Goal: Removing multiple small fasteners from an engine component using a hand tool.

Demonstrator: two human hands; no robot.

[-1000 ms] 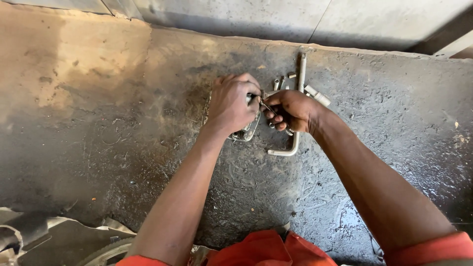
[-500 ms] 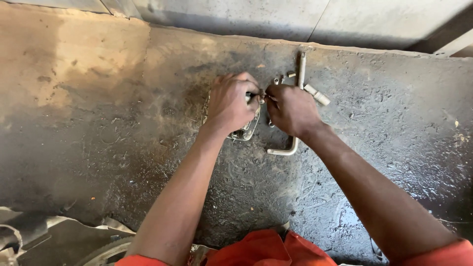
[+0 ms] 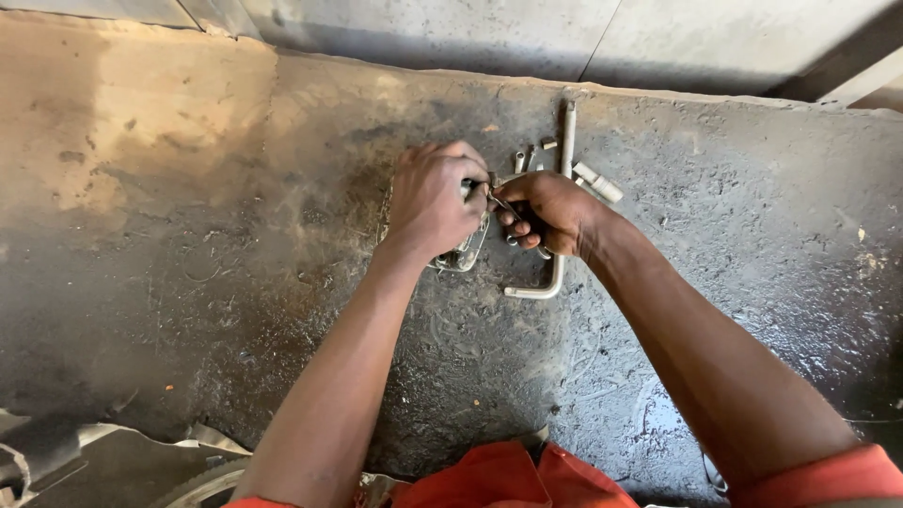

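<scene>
1. Left hand (image 3: 433, 202) is down on the grimy workbench (image 3: 188, 263), fingers curled tight over a small metal part (image 3: 463, 254); only the part's lower edge peeks out below the palm.
2. Right hand (image 3: 550, 214) sits just beside it, fingers closed on a thin metal tool (image 3: 499, 205) whose tip meets the left fingertips (what kind of tool is too small to tell).
3. An L-shaped metal wrench (image 3: 562, 226) lies on the bench, running under the right hand, its short leg bent towards the left.
4. Several small sockets and bits (image 3: 598, 182) lie scattered near the wrench's top end.
5. Orange clothing (image 3: 513, 475) shows at the bottom edge.
</scene>
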